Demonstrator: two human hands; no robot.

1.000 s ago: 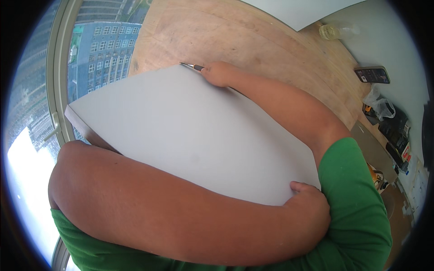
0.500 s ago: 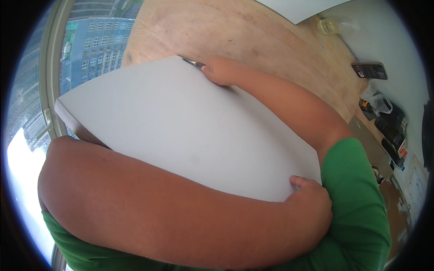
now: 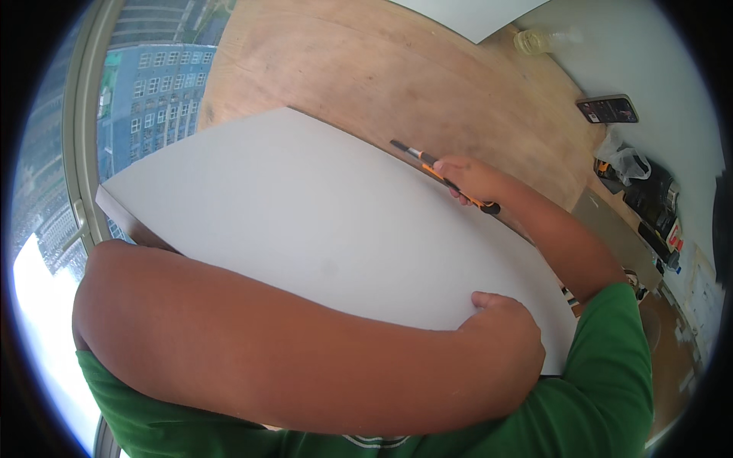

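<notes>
A large white board with a thick left edge lies tilted across the wooden table in front of me. My left arm reaches over its near side, and my left hand is curled at the near right part of the board, thumb on its top face; the other fingers are hidden. Past the board's far right edge, my right hand is closed around an orange and black utility knife. Its dark tip points to the far left, just above that edge.
A phone leans at the grey wall, beyond it a clear jar. Another white sheet lies at the far edge. A plastic bag and dark packages sit at right. A window frame borders the left.
My right hand has drawn the knife back along the board's far edge, toward me and to the right. My left hand has shifted slightly left on the board.
</notes>
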